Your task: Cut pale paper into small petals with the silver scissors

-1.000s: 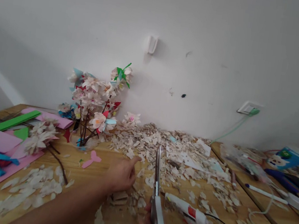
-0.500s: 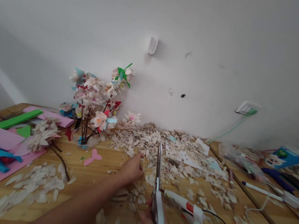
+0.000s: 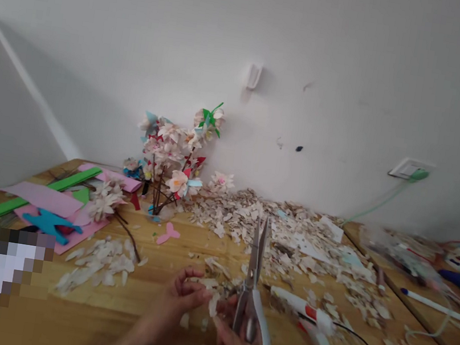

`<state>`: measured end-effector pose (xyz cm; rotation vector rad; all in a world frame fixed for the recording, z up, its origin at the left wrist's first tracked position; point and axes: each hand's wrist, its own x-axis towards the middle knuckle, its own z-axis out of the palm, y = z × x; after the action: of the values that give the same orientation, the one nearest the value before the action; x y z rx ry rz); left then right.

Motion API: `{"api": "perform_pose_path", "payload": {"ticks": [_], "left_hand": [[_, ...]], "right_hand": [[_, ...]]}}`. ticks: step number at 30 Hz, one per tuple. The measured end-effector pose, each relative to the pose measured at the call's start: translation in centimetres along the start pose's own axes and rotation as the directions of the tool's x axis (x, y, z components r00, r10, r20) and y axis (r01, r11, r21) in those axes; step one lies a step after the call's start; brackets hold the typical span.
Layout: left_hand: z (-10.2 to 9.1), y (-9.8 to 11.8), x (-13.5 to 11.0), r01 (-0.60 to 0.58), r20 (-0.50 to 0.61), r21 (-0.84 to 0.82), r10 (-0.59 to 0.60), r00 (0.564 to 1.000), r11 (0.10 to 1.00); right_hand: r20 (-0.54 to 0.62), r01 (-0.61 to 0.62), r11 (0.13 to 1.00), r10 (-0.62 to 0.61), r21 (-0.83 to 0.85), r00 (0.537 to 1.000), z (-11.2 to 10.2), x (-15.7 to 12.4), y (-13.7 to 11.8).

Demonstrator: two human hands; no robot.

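in right fingers (image 3: 232,341), white-handled scissors (image 3: 252,281)

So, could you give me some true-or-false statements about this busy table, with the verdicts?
1. The right hand holds the scissors. True.
2. The scissors' blades are fully closed. False: their tips stand apart.
3. The white glue gun lies to the right of the scissors. True.
4. The left hand is gripping the glue gun. False: its fingertips are at a pale petal-like piece; whether they grip it is unclear.
5. A green plug is at the wall socket. True.
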<state>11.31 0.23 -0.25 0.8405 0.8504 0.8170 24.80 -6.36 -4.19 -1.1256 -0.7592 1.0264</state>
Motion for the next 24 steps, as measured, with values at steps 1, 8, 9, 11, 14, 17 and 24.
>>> {"api": "perform_pose_path", "payload": {"ticks": [1,8,9,11,14,17,24], "left_hand": [[-0.1,-0.2,-0.5,0.006,-0.002,-0.065,-0.007,1.0,0.998],[-0.9,-1.3,-1.5,0.008,0.02,-0.192,-0.004,1.0,0.981],[-1.0,-1.4,-1.5,0.014,0.027,-0.181,-0.009,1.0,0.983],[-1.1,-1.6,-1.2,0.016,0.052,-0.153,-0.008,0.999,0.988],[-1.2,-1.8,-1.0,-0.014,0.071,-0.123,0.022,0.997,0.992],[-1.2,-1.8,-1.1,-0.006,0.064,-0.132,0.015,0.998,0.991],[-1.0,-1.9,-1.1,0.029,0.032,-0.216,-0.023,0.999,0.976]], "right_hand": [[-0.015,-0.017,1.0,0.017,0.0,1.0,0.6,-0.5,-0.1],[-0.056,-0.102,0.994,0.104,0.036,0.993,2.5,-1.4,-1.6],[-0.054,-0.103,0.994,0.105,0.041,0.993,2.5,-1.4,-1.8],[-0.05,-0.096,0.994,0.099,0.054,0.994,2.7,-1.4,-2.0],[-0.034,-0.105,0.993,0.107,0.048,0.994,3.0,-1.6,-2.3],[0.023,-0.126,0.991,0.125,0.047,0.992,3.4,-1.7,-2.7],[0.03,-0.136,0.98,0.133,0.148,0.991,3.6,-1.7,-3.2]]}}
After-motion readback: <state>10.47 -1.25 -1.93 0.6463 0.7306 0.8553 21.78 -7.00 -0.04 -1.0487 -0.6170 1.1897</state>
